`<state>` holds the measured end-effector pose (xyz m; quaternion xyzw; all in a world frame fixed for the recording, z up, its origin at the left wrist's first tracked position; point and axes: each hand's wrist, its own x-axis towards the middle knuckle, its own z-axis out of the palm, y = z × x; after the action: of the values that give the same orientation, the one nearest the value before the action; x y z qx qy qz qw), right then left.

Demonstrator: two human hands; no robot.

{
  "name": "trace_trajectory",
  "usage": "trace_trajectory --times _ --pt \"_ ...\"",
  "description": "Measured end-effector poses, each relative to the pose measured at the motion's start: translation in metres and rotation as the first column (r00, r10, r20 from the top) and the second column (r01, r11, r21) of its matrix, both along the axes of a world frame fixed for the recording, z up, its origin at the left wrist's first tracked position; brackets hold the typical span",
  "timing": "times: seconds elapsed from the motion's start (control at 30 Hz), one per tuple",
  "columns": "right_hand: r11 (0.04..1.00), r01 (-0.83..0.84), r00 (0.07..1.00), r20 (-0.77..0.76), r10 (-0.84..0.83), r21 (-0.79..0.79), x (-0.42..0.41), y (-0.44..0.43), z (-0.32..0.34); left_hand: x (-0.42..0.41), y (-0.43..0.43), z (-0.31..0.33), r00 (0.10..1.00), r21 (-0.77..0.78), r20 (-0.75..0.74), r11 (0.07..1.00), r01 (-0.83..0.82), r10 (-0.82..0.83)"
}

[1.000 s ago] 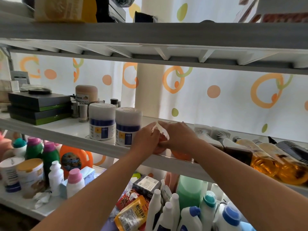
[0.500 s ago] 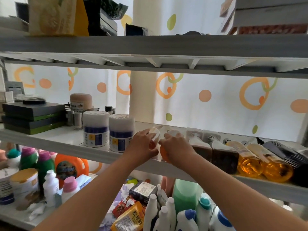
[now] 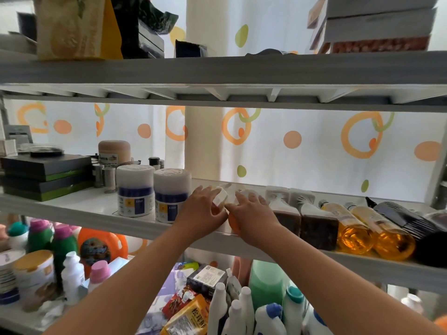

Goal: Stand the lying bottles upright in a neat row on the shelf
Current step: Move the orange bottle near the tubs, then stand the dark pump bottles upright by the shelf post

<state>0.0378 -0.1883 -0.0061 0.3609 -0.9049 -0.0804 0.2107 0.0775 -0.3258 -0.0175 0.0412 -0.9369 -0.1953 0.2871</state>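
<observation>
Left hand [image 3: 205, 211] gripping one small orange bottle [image 3: 220, 197], right hand [image 3: 252, 213] gripping a second orange bottle [image 3: 234, 224], two brown bottles [image 3: 286, 215] and two golden bottles [image 3: 354, 229] lying, two white jars [image 3: 135, 189] standing.

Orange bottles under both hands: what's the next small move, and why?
Probably pivot the right orange bottle up onto its base. It lies on the shelf, base toward the front edge, with the right hand curled over it; the left hand grips the left orange bottle beside it.

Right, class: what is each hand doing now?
Left hand: grips the left bottle.
Right hand: grips the right bottle.
</observation>
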Motion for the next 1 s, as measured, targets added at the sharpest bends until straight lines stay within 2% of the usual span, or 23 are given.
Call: trace_trajectory --times 0.17,0.37,0.63,1.0 --pt "0.994 -0.06 0.998 0.013 0.061 -0.088 -0.001 0.016 0.011 0.005 0.016 0.012 0.985 -0.019 -0.172 1.0 -0.023 0.019" --pt "0.957 -0.086 0.996 0.003 0.091 -0.279 -0.001 0.061 0.028 -0.001 0.06 0.026 0.957 -0.043 -0.286 0.998 0.04 -0.05" --pt "0.919 -0.002 1.0 -0.01 -0.002 -0.394 -0.009 0.142 0.033 -0.021 0.142 0.036 0.95 -0.062 -0.259 0.985 0.163 -0.173" --pt "0.889 0.191 0.976 -0.016 -0.217 -0.416 -0.025 0.256 0.03 -0.052 0.258 0.033 0.907 -0.079 -0.194 0.928 0.364 -0.373"
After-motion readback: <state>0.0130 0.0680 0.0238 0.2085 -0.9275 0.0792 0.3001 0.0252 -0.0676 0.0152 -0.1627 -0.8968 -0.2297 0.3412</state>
